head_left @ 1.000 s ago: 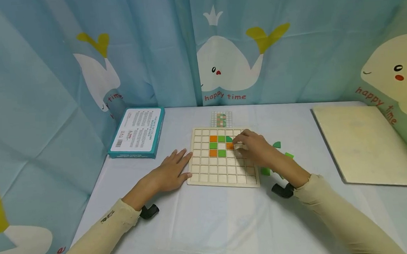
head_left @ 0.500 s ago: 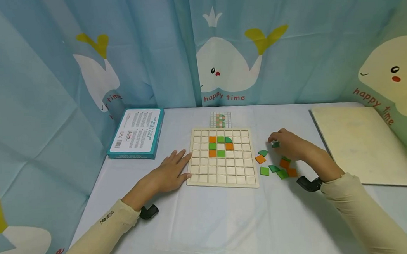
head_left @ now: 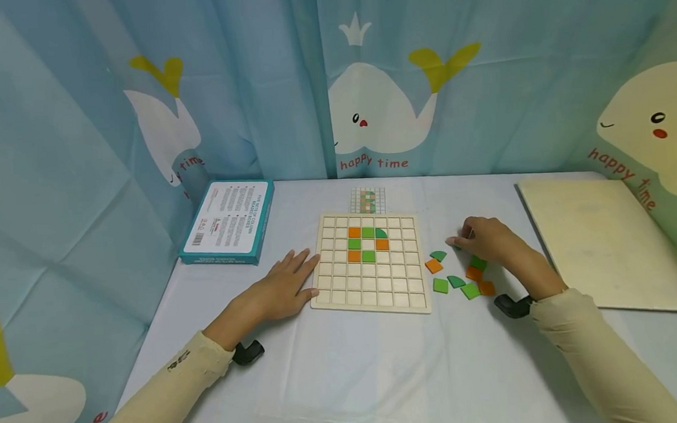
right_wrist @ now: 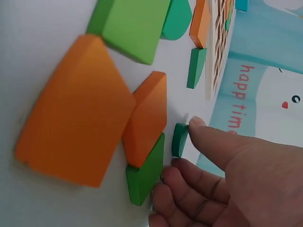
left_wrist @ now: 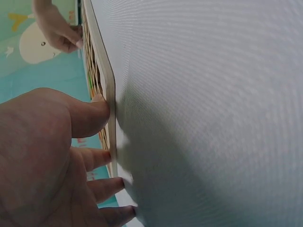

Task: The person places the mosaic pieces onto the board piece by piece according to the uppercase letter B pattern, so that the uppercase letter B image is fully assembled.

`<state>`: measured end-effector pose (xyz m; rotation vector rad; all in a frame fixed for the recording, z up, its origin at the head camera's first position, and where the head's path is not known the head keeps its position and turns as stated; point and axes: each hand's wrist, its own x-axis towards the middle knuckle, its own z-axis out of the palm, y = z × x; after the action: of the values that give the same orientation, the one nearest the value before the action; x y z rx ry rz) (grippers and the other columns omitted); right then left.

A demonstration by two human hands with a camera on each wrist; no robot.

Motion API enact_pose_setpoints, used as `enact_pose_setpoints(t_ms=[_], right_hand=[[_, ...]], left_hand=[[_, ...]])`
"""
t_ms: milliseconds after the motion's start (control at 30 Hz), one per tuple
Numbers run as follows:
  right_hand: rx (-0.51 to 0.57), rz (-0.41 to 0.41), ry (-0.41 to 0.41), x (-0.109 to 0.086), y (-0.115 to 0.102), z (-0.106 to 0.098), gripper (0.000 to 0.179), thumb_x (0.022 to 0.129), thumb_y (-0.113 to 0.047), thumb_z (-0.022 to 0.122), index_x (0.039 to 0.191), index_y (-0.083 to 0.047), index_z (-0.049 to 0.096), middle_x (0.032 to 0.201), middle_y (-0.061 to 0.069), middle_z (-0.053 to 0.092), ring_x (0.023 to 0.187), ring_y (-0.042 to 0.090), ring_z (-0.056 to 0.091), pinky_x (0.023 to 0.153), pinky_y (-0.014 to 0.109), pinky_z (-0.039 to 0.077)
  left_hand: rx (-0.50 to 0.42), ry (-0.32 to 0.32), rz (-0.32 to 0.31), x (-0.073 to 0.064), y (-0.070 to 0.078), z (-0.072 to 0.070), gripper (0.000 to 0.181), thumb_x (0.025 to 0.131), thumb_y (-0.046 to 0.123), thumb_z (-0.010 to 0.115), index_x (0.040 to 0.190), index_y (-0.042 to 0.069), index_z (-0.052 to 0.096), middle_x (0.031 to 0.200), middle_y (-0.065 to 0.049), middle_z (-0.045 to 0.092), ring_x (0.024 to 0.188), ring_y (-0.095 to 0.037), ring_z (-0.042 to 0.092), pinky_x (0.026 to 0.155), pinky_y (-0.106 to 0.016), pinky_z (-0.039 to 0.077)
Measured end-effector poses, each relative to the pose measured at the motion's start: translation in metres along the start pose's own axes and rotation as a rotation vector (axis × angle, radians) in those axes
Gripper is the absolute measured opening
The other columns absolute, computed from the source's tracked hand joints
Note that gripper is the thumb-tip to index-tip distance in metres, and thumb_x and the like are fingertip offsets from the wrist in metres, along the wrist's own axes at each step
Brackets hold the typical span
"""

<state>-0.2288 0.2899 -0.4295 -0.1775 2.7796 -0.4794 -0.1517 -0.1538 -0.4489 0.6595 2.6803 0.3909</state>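
Note:
My left hand (head_left: 287,286) rests flat at the left edge of a wooden grid board (head_left: 372,284), fingers spread. In the left wrist view its thumb (left_wrist: 92,116) lies on the board's rim. Orange, light green and dark green tiles sit in some of the board's squares around a bare one. To the right of the board, my right hand (head_left: 487,238) is low over the table. The right wrist view shows a dark green tile (right_wrist: 179,139) between its thumb and index finger, which pinch it; the hand hides this tile in the head view.
Loose tiles lie right of the board, among them an orange square (head_left: 433,266), a light green square (head_left: 440,285) and a dark green quarter-circle (head_left: 437,255). A pattern card (head_left: 368,200) lies behind the board, a boxed set (head_left: 228,218) back left, a wooden panel (head_left: 608,240) right.
My right hand has moved right, from over the board to the loose tiles, and its fingers have come together around a dark green tile. The left hand has stayed in place.

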Motion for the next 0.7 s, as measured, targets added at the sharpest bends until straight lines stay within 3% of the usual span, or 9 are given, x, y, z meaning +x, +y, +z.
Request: enact_pose_setpoints(t_ms=[133,367,533,700], right_hand=[[0.004,0.005,0.005,0.0,-0.001,-0.003,0.048,0.106,-0.041,0.063,0.113,0.007,0.064,0.098,0.021,0.066,0.083,0.03,0.059,0.07,0.04,0.051],[0.072,-0.112,-0.029,-0.006,-0.004,-0.01,0.04,0.099,-0.014,0.074,0.128,0.009,0.059,0.122,0.03,0.06,0.106,0.04,0.059,0.092,0.055,0.055],[0.082,-0.172,-0.027,-0.009,-0.001,-0.005,0.031,0.099,-0.007,0.072,0.124,0.01,0.063,0.115,0.025,0.062,0.103,0.037,0.06,0.087,0.05,0.056],[0.071,-0.155,0.004,-0.008,-0.002,0.0,0.03,0.101,-0.011,0.072,0.122,0.01,0.066,0.113,0.025,0.063,0.101,0.036,0.061,0.087,0.05,0.056]], left_hand=[[0.002,-0.003,-0.005,-0.001,0.0,-0.001,0.072,0.111,0.046,0.049,0.171,0.016,0.02,0.177,-0.015,0.014,0.163,-0.043,0.009,0.129,-0.06,0.018],[0.001,-0.004,-0.005,-0.002,0.002,-0.002,0.073,0.111,0.044,0.05,0.17,0.015,0.021,0.176,-0.016,0.015,0.162,-0.044,0.01,0.129,-0.061,0.019],[0.0,0.002,0.003,-0.002,0.002,-0.003,0.073,0.11,0.044,0.051,0.17,0.014,0.022,0.176,-0.017,0.016,0.162,-0.045,0.01,0.128,-0.062,0.019],[0.005,-0.009,-0.001,-0.001,0.001,-0.002,0.073,0.111,0.046,0.049,0.171,0.016,0.02,0.177,-0.015,0.014,0.163,-0.043,0.009,0.129,-0.061,0.019]])
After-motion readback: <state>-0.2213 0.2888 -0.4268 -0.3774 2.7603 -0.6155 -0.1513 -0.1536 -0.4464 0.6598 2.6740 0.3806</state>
